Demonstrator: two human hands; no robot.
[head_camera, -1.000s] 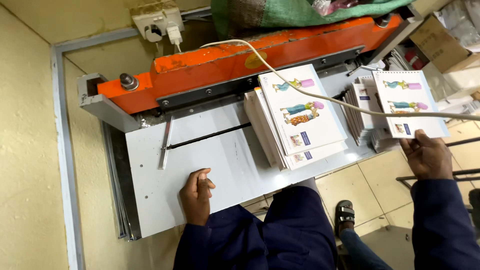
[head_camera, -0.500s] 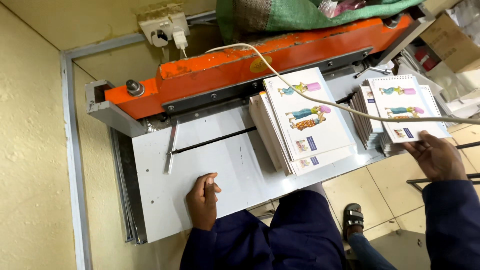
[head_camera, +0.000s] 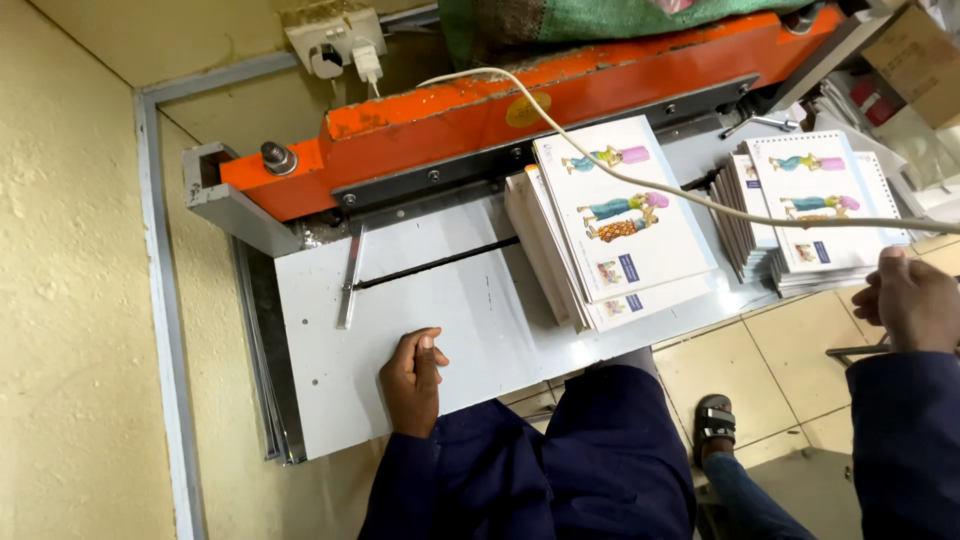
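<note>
Books (head_camera: 620, 225) with cartoon people on the covers sit in a stack on the grey table (head_camera: 330, 385), under the orange bar (head_camera: 560, 105). Left hand (head_camera: 412, 380) rests curled on the table, holding nothing. Right hand (head_camera: 912, 305) sits by a second stack (head_camera: 815, 215), fingers bent, empty.

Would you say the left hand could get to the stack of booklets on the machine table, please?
Probably yes: the left hand rests on the bare grey table, and nothing lies between it and the booklets.

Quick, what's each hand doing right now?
Left hand: loosely curled, resting on the grey table, holding nothing.
Right hand: by the booklet stack; grip cannot be told.
</note>
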